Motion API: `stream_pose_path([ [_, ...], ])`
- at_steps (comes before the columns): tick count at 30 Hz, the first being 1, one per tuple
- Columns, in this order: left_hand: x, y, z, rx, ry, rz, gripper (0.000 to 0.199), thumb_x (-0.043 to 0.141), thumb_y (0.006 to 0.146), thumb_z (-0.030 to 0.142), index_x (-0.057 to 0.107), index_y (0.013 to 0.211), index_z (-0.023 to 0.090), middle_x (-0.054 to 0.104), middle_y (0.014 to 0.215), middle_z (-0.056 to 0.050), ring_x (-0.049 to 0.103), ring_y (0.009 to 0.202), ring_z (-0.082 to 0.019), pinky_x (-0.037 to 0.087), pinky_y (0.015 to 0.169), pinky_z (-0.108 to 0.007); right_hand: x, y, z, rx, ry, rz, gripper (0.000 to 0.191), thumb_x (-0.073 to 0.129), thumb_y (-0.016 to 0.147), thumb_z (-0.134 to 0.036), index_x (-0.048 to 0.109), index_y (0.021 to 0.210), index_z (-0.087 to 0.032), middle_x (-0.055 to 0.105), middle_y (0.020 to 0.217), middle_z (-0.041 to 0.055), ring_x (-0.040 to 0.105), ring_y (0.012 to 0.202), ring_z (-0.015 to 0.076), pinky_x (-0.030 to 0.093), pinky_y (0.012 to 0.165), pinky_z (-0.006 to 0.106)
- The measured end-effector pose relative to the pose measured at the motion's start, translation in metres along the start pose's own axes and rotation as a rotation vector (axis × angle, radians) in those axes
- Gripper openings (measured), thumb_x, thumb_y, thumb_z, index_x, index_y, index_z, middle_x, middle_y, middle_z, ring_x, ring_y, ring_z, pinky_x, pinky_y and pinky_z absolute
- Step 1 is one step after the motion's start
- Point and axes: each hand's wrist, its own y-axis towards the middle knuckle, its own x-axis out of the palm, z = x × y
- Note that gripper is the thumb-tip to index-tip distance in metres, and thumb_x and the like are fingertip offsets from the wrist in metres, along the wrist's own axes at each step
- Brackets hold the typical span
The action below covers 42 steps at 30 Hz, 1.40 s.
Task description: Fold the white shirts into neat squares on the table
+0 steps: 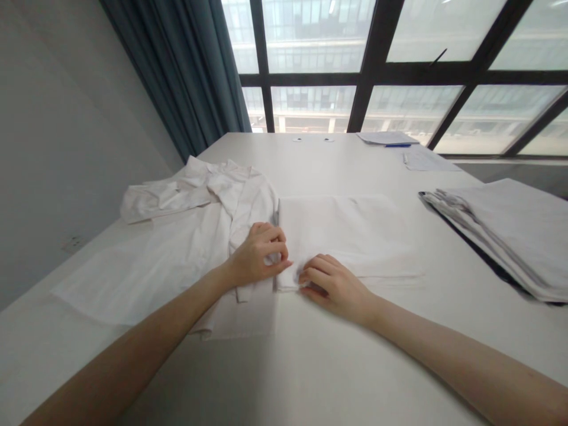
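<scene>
From my distant seat I am looking down on a folded white cloth (341, 234), which is lying flat across the middle of the white table (337, 373). The left hand (261, 251) is hovering or resting at the cloth's left edge, its fingers curling and its thumb pointing over the fabric — I cannot tell whether it is pinching any. The right hand (332, 287) is sitting at the near left corner, fingers bending down onto the cloth; I cannot tell if they are gripping it.

A rumpled white garment (190, 231) is spreading over the left side of the table, reaching up to the cloth's left edge, and the left forearm is crossing above its near part. Well to the right, a stack of white fabric (528, 236) is lying over something dark. Near the far edge — by the windows (319, 35) — a blue pen (398, 145) is lying beside some papers (430, 161).
</scene>
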Motion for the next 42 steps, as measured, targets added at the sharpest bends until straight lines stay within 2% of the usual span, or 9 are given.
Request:
stream_pose_path([
  [3,-0.002,0.002,0.011,0.110,-0.095,-0.221,0.026,0.066,0.082,0.044,0.059,0.073,0.020,0.060,0.082,0.000,0.054,0.084,-0.017,0.030,0.090,-0.034,-0.005,-0.001,0.001,0.038,-0.006,-0.001,0.014,0.056,0.083,-0.014,0.056,0.095,-0.020,0.061,0.092,0.0068,0.054,0.089,0.0215,0.044,0.080,0.035],
  [5,0.000,0.001,0.013,0.135,-0.111,-0.292,0.027,0.069,0.080,0.043,0.056,0.074,0.020,0.059,0.074,0.003,0.053,0.078,-0.015,0.030,0.089,-0.032,-0.007,-0.002,0.002,0.057,-0.038,-0.008,0.019,0.053,0.077,-0.010,0.055,0.093,-0.020,0.060,0.089,0.0066,0.053,0.086,0.0218,0.043,0.078,0.035],
  [10,0.011,-0.003,0.010,0.159,-0.082,-0.250,0.025,0.068,0.080,0.031,0.049,0.068,0.020,0.053,0.064,0.006,0.050,0.069,-0.012,0.030,0.087,-0.031,-0.009,-0.002,0.004,0.072,-0.092,0.037,0.014,0.050,0.082,-0.008,0.055,0.088,-0.020,0.058,0.084,0.0058,0.051,0.081,0.0203,0.042,0.074,0.033],
  [15,0.016,-0.005,0.009,0.172,-0.066,-0.197,0.025,0.065,0.082,0.030,0.048,0.067,0.019,0.050,0.062,0.006,0.049,0.068,-0.012,0.030,0.089,-0.032,-0.010,-0.003,0.005,-0.011,-0.098,0.111,0.012,0.048,0.089,-0.012,0.056,0.091,-0.020,0.061,0.085,0.0058,0.051,0.083,0.0202,0.040,0.075,0.033],
  [26,0.015,-0.005,0.010,0.212,-0.088,-0.218,0.030,0.060,0.088,0.034,0.049,0.065,0.019,0.053,0.060,0.004,0.048,0.066,-0.012,0.030,0.089,-0.033,-0.011,-0.003,0.006,-0.071,-0.224,-0.034,0.013,0.053,0.094,-0.028,0.058,0.087,-0.018,0.061,0.087,0.0061,0.050,0.081,0.0193,0.037,0.074,0.034],
  [30,0.011,-0.005,0.009,0.205,-0.150,-0.226,0.033,0.054,0.092,0.032,0.049,0.063,0.018,0.052,0.058,0.004,0.048,0.065,-0.012,0.031,0.089,-0.034,-0.009,-0.003,0.008,-0.079,-0.216,-0.039,0.013,0.052,0.095,-0.026,0.059,0.088,-0.017,0.061,0.088,0.0061,0.050,0.082,0.0190,0.037,0.074,0.032],
  [34,0.012,-0.006,0.005,0.181,-0.254,-0.141,0.032,0.047,0.094,0.027,0.047,0.063,0.019,0.052,0.058,0.003,0.048,0.064,-0.013,0.035,0.087,-0.033,-0.008,-0.005,0.008,-0.108,-0.176,-0.044,0.012,0.049,0.096,-0.020,0.060,0.097,-0.018,0.062,0.090,0.0059,0.050,0.085,0.0185,0.038,0.077,0.032],
  [38,0.016,-0.006,0.001,0.106,-0.244,0.069,0.026,0.049,0.094,0.025,0.053,0.069,0.018,0.058,0.068,-0.001,0.051,0.072,-0.015,0.039,0.080,-0.031,-0.007,-0.006,0.008,-0.107,-0.139,-0.041,0.013,0.048,0.095,-0.015,0.061,0.097,-0.018,0.061,0.092,0.0060,0.050,0.085,0.0180,0.039,0.077,0.032],
  [42,0.017,-0.004,-0.001,-0.031,-0.190,0.245,0.019,0.051,0.093,0.024,0.060,0.076,0.018,0.060,0.081,-0.003,0.054,0.083,-0.017,0.042,0.081,-0.032,-0.006,-0.005,0.008,-0.107,-0.124,-0.014,0.014,0.049,0.094,-0.013,0.061,0.092,-0.019,0.060,0.090,0.0062,0.050,0.084,0.0181,0.039,0.075,0.031],
])
